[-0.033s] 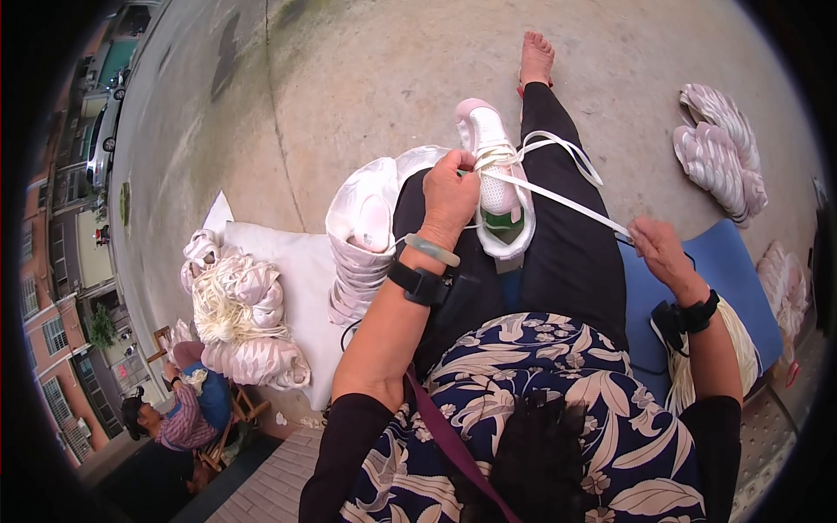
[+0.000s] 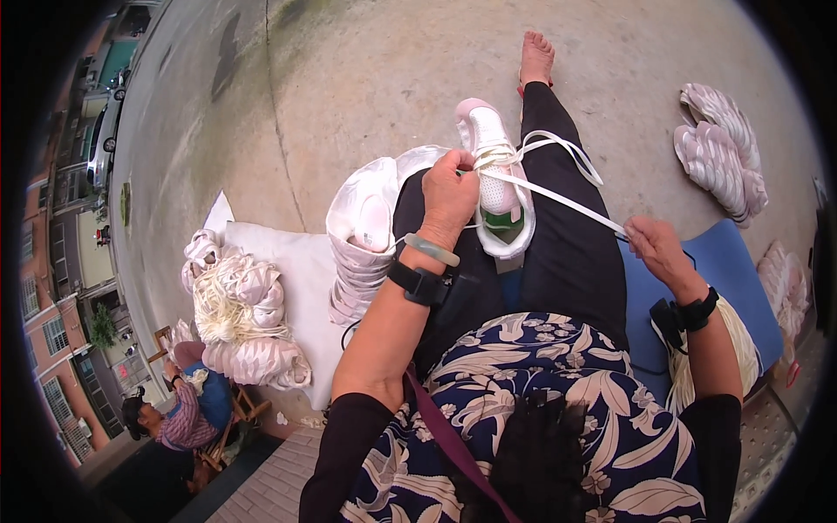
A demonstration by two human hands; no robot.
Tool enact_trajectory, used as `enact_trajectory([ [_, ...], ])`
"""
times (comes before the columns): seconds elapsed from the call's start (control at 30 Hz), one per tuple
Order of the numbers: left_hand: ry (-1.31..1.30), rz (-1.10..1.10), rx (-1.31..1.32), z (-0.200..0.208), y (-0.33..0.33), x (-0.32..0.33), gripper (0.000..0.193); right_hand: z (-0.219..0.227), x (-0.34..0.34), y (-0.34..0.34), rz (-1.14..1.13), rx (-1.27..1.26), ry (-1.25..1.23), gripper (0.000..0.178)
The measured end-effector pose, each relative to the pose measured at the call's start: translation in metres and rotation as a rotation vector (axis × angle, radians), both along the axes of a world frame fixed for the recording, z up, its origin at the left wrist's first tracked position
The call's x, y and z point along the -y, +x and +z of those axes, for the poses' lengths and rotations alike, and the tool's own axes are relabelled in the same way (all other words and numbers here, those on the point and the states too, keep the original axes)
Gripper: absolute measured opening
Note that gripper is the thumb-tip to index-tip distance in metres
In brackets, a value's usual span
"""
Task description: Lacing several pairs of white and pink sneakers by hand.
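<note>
A white and pink sneaker upper point(image 2: 500, 192) lies between my thighs, toe pointing away, with green lining inside its opening. My left hand point(image 2: 450, 199) is closed in a pinch at the left side of its lacing, on the shoelace there; the fingertips are partly hidden. From the lacing, a flat white shoelace point(image 2: 571, 202) runs taut to the right. Its far end is pinched in my right hand point(image 2: 656, 251), above the blue pad. Another lace loop point(image 2: 586, 166) hangs loosely over my right thigh.
Stacked uppers point(image 2: 357, 283) stand by my left thigh on a white sheet point(image 2: 301, 270). Further left lies a heap of cream laces and uppers point(image 2: 240, 301). More bundled uppers point(image 2: 719, 157) rest on the concrete at right, beyond a blue pad point(image 2: 732, 253). A person point(image 2: 187, 410) sits at lower left.
</note>
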State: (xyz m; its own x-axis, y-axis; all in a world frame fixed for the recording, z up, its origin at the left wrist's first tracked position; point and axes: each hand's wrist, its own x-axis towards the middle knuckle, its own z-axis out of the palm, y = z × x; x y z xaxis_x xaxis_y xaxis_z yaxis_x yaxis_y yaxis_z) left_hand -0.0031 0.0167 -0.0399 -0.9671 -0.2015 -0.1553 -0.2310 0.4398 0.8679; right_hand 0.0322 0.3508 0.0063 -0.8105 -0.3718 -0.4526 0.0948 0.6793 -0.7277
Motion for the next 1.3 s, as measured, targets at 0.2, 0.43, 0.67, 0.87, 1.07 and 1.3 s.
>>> enact_trajectory([
  [0.2,-0.344,-0.146,-0.306,0.026,-0.003,-0.019,0.011,0.000,0.067,-0.025,0.006,-0.613,-0.175,0.031],
  [0.43,-0.545,-0.301,-0.397,0.018,-0.008,-0.032,0.011,-0.014,0.143,-0.051,0.146,-0.738,0.021,0.038],
  [0.67,-0.459,-0.281,-0.371,0.009,-0.009,-0.036,0.009,-0.029,0.151,-0.050,0.105,-0.581,0.081,0.029],
  [0.87,-0.465,-0.228,-0.348,0.007,-0.004,-0.043,0.011,-0.035,0.151,-0.046,0.001,-0.602,-0.010,0.020],
  [1.07,-0.568,-0.278,-0.383,0.010,-0.006,-0.049,0.014,-0.037,0.151,-0.044,-0.029,-0.648,-0.032,0.017],
  [1.3,-0.758,-0.479,-0.589,0.023,-0.013,-0.049,0.008,-0.033,0.145,-0.042,-0.128,-0.512,-0.138,0.028],
])
